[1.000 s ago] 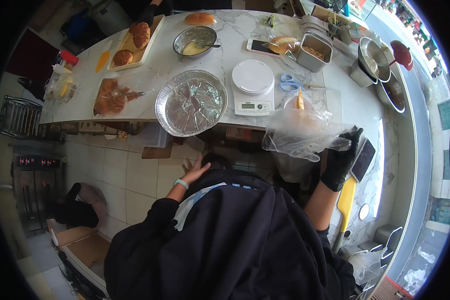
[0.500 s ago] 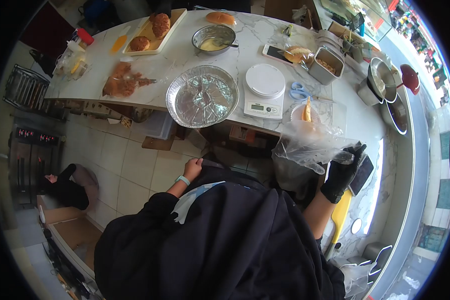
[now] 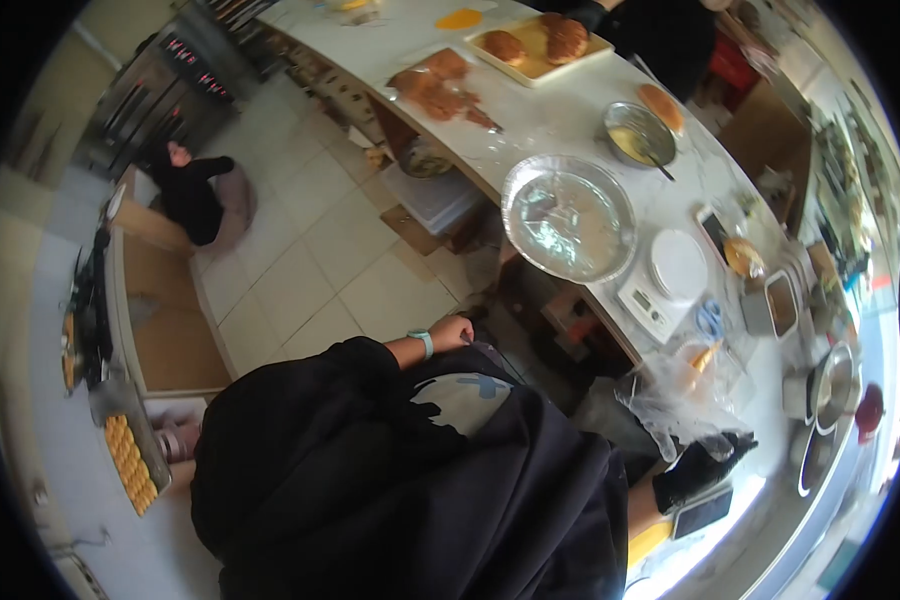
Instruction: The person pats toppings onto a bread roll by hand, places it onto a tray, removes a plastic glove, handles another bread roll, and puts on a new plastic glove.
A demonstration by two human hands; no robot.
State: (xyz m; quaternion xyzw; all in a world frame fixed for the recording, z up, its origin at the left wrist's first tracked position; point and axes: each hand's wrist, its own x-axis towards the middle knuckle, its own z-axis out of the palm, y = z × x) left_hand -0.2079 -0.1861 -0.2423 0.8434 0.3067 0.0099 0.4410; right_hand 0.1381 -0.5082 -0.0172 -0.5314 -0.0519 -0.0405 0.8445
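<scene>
My left hand (image 3: pixel 453 332), bare with a pale watch on the wrist, is closed at my lap on the edge of the dark apron (image 3: pixel 488 358). On the right, my right hand (image 3: pixel 705 470) wears a black glove and is slightly blurred. It grips the edge of a clear plastic bag (image 3: pixel 680 405), which spreads crumpled over the counter's front edge. Just beyond the bag lies a bread piece (image 3: pixel 707 355). A phone (image 3: pixel 703 513) rests beside the gloved hand. Blue scissors (image 3: pixel 710 318) and a white digital scale (image 3: pixel 663 285) stand farther along the counter.
A round foil tray (image 3: pixel 530 235) overhangs the counter edge. Behind it are a metal bowl (image 3: pixel 660 122) with yellow mixture and a tray (image 3: pixel 595 52) of buns. Metal containers (image 3: pixel 770 305) stand at right. Another person (image 3: pixel 195 190) is low down by the ovens.
The view has swung left and tilted, so the counter now slants and a tray of small yellow pieces shows at lower left. Both hands keep about the same hold.
</scene>
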